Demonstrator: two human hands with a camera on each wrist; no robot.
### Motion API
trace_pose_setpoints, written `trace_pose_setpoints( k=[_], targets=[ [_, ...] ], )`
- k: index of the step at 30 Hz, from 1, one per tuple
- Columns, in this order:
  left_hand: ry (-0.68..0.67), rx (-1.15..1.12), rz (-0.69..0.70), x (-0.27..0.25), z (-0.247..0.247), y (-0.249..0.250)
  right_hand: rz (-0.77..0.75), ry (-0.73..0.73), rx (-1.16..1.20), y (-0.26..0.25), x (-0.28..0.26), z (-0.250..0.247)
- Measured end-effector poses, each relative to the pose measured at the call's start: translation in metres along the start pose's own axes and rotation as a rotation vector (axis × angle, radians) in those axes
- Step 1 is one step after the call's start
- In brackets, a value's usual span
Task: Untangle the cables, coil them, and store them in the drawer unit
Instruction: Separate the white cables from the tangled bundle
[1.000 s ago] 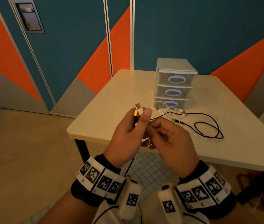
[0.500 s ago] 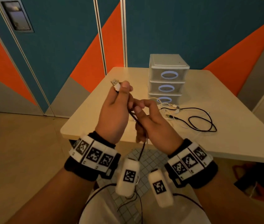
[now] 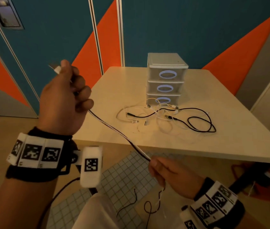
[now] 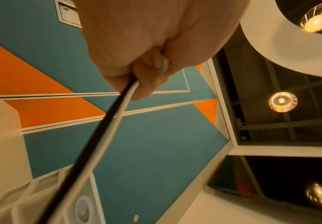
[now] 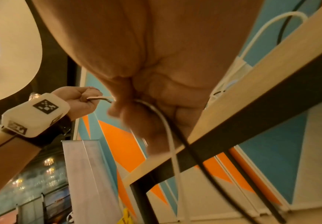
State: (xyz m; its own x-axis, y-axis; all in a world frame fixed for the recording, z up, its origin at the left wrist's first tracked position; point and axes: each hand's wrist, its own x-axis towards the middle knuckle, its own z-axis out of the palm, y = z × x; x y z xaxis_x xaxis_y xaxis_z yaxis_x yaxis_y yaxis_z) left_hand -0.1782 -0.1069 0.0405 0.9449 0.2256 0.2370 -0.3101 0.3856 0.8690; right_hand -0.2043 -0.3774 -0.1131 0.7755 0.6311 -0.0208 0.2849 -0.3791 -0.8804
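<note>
A black cable and a white cable (image 3: 117,131) run side by side, taut, between my two hands. My left hand (image 3: 65,98) is raised at the left and grips their upper ends, a white plug (image 3: 56,68) sticking out past the thumb. In the left wrist view both cables (image 4: 106,127) leave the fist (image 4: 137,75). My right hand (image 3: 165,171) is low, in front of the table edge, and pinches the pair; their loose ends (image 3: 149,207) dangle below it. More tangled black and white cables (image 3: 164,116) lie on the table before the white three-drawer unit (image 3: 165,80), whose drawers are all closed.
The beige table (image 3: 230,129) has its near edge just beyond my right hand. Behind it stand blue and orange wall panels (image 3: 180,27). Tiled floor (image 3: 121,176) shows below, and dark clutter (image 3: 263,176) lies under the table at right.
My hands have drawn apart: the left rose up and left with the plug ends, the right slid down along the paired cables towards me, pulling them straight.
</note>
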Motion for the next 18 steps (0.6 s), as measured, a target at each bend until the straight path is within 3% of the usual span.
trace_pose_setpoints(
  k=[3, 6, 8, 12, 18],
  targets=[
    [-0.108, 0.017, -0.056, -0.019, 0.015, -0.014, 0.002, -0.004, -0.054, -0.021, 0.007, -0.008],
    [-0.226, 0.028, -0.09, -0.04, 0.038, -0.035, -0.153, 0.071, 0.068, -0.06, 0.029, -0.011],
    [-0.271, 0.042, -0.08, -0.044, 0.046, -0.041, -0.201, 0.038, 0.146, -0.077, 0.041, -0.001],
    [-0.216, 0.011, -0.056, -0.031, 0.029, -0.027, -0.169, 0.045, 0.157, -0.062, 0.04, 0.018],
    [-0.084, -0.051, -0.08, -0.018, -0.008, -0.022, -0.057, 0.015, -0.148, -0.021, 0.029, 0.01]
  ],
)
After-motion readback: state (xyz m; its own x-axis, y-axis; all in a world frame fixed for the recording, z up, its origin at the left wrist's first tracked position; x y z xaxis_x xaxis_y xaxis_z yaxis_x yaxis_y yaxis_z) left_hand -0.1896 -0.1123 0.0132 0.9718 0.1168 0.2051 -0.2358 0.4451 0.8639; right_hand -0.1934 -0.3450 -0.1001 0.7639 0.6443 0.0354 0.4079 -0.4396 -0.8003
